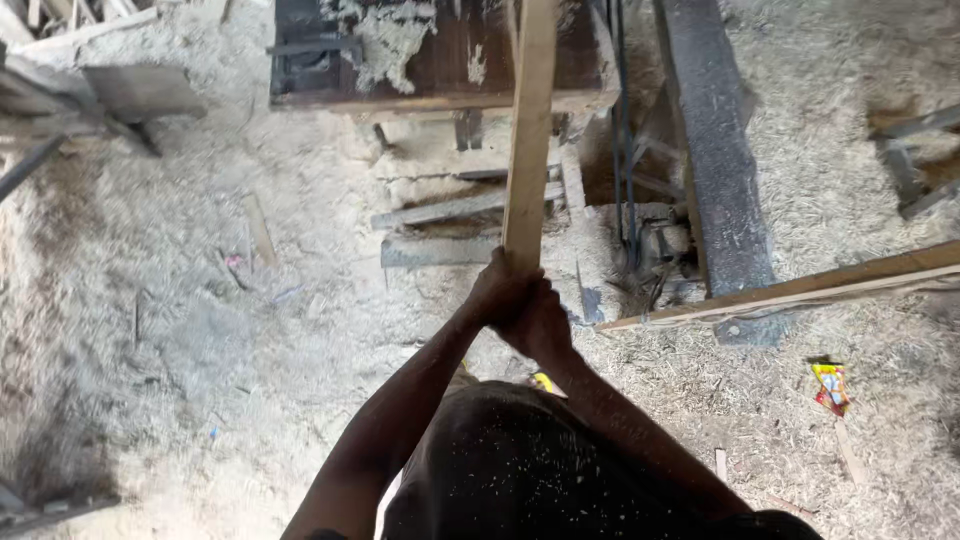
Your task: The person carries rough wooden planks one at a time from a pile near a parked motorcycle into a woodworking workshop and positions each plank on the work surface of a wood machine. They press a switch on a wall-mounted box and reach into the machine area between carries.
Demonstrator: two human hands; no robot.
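Both my hands, left and right, clamp the near end of a flat, pale wooden plank; sawdust lies below.

A rough woodworking shop, a sawmill floor by the look of it: sawdust and shavings blanket the ground, offcuts lie scattered left, a dust-caked machine bench stands far, long timbers lie right.
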